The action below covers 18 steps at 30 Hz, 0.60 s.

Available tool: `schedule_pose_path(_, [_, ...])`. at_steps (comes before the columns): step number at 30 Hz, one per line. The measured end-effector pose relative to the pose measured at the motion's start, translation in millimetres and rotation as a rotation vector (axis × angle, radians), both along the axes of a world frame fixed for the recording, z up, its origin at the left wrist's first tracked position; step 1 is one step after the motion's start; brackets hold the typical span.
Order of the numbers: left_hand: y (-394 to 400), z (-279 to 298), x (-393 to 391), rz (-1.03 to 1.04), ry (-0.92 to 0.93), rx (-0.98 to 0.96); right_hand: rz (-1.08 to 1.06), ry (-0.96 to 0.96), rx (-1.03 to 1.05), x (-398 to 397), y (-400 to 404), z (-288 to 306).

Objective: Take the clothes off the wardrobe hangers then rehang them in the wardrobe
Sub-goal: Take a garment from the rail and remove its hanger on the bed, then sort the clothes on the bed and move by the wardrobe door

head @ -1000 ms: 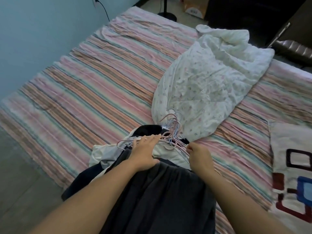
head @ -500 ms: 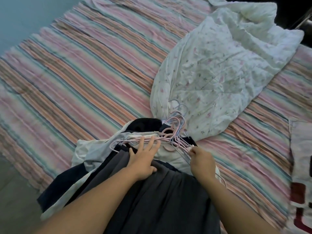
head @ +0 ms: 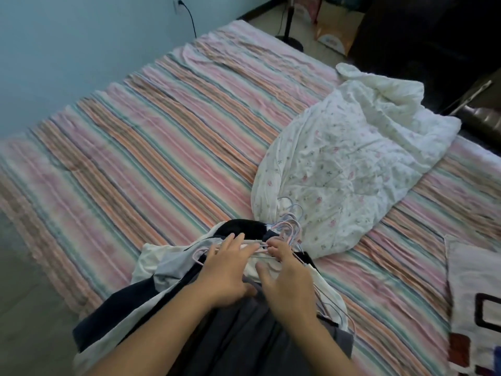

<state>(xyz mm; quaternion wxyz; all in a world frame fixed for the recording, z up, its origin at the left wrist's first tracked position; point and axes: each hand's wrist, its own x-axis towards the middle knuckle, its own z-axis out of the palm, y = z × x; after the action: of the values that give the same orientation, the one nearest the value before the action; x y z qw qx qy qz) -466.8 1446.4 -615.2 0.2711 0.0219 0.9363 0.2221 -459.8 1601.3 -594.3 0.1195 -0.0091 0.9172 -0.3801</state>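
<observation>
Both hands, left hand [head: 226, 270] flat, right hand [head: 284, 278] seemingly curled, on hangers [head: 287, 229].

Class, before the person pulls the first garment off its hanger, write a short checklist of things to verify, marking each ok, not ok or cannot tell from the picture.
1. Pile of clothes lies on the striped bed: ok.
2. Left hand rests on the pile, fingers straight: ok.
3. Right hand has fingers curled at the hangers: ok.
4. Hanger hooks free of each other: not ok, they lie bunched.
5. Hooks free of the floral quilt: cannot tell.
6. Wardrobe within reach: cannot tell, not seen.
</observation>
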Motion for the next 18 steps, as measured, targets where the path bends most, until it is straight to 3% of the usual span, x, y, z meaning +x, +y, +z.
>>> schedule_pose_path(9, [-97.2, 165.6, 67.4, 0.181, 0.198, -0.091, 0.258, 0.207, 0.012, 36.1, -62.8, 137.8])
schedule_pose_path(18, [-212.0, 335.2, 266.6, 0.370, 0.244, -0.213, 0.691, 0.148, 0.111, 167.4, -156.4, 280.8])
